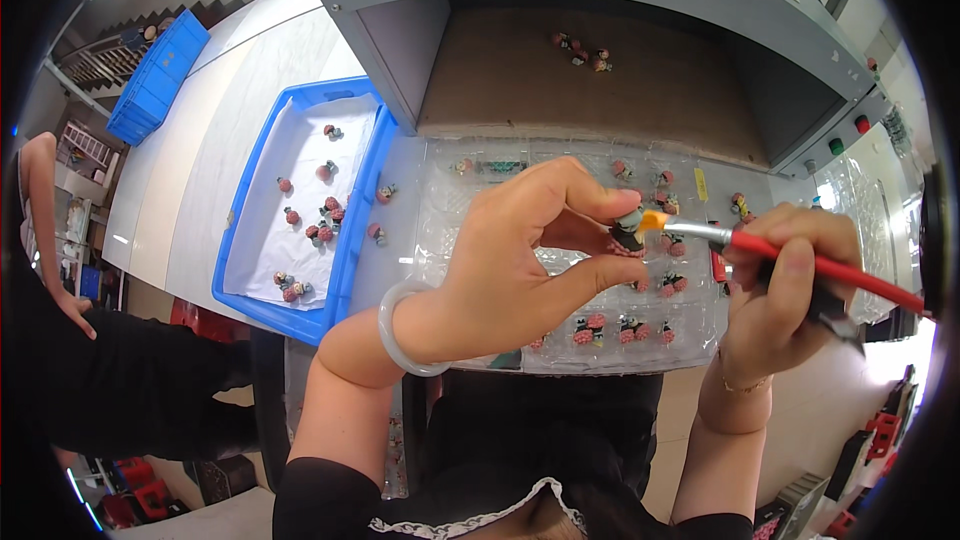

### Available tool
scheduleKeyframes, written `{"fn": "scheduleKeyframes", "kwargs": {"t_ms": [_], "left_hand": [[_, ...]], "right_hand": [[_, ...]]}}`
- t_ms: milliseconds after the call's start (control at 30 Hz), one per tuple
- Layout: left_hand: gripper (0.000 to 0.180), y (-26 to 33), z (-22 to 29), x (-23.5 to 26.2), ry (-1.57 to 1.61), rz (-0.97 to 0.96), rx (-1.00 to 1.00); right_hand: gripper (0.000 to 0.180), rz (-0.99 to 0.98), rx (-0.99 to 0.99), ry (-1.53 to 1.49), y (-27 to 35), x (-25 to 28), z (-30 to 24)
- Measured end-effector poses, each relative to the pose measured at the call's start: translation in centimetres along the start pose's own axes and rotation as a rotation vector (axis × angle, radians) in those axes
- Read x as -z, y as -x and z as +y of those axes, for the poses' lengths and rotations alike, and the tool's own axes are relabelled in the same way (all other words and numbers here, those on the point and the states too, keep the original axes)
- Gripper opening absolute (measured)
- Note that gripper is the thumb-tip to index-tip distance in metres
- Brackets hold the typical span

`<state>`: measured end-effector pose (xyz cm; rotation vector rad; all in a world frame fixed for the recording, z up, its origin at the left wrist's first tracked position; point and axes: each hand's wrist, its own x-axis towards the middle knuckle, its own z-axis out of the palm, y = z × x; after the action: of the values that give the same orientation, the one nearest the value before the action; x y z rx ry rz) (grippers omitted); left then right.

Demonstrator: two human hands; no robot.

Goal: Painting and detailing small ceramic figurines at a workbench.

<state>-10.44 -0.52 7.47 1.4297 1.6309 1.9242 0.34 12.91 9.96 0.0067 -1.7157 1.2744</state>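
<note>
My left hand (520, 265), with a pale bangle at its wrist, pinches a small dark and pink figurine (627, 233) between thumb and fingertips. My right hand (785, 290) grips a red-handled paintbrush (855, 277) with a metal ferrule. The brush's yellowish bristles (653, 221) touch or nearly touch the figurine; I cannot tell which. A dark tool with a pointed metal end (838, 318) also sticks out of my right hand, its kind unclear. Below both hands lies a clear plastic tray (442, 230) with several pink berry-like figurines (590, 328) in its pockets.
On the left stands a blue bin (232, 240) lined with white sheet, with several pink figurines inside. A grey open-fronted cabinet (400, 60) rises behind the tray; more figurines (582, 52) sit in it. Another blue crate (160, 75) stands far left, near a person in black trousers (130, 380).
</note>
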Motion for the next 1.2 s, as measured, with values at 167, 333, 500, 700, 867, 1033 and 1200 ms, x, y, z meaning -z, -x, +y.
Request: {"fn": "scheduleKeyframes", "kwargs": {"t_ms": [167,333,500,700,867,1033,1200], "left_hand": [[0.034,-0.1,-0.1,-0.3,0.013,-0.018,0.008],[0.034,0.0,0.1,0.3,0.161,0.032,-0.005],[0.031,-0.4,0.0,0.6,0.211,0.036,0.003],[0.032,-0.7,0.0,0.7,0.232,-0.029,0.056],[0.034,-0.3,0.9,0.9,0.224,-0.011,0.139],[0.034,0.0,1.3,0.6,0.285,0.011,0.097],[0.035,0.0,1.7,1.1,0.220,-0.014,0.069]], "right_hand": [[0.011,-0.097,0.083,0.013,0.1,0.7,-0.3],[0.010,-0.092,-0.259,0.607,-1.8,5.1,2.4],[0.015,-0.622,-0.582,1.119,0.5,11.1,6.9],[0.016,-0.549,-0.506,1.220,2.4,12.3,9.8],[0.010,-0.428,-0.325,0.605,-1.2,4.1,3.5],[0.010,-0.482,0.205,0.359,-1.8,0.0,-0.2],[0.023,-0.486,0.313,0.441,-1.6,-0.9,1.1]]}}
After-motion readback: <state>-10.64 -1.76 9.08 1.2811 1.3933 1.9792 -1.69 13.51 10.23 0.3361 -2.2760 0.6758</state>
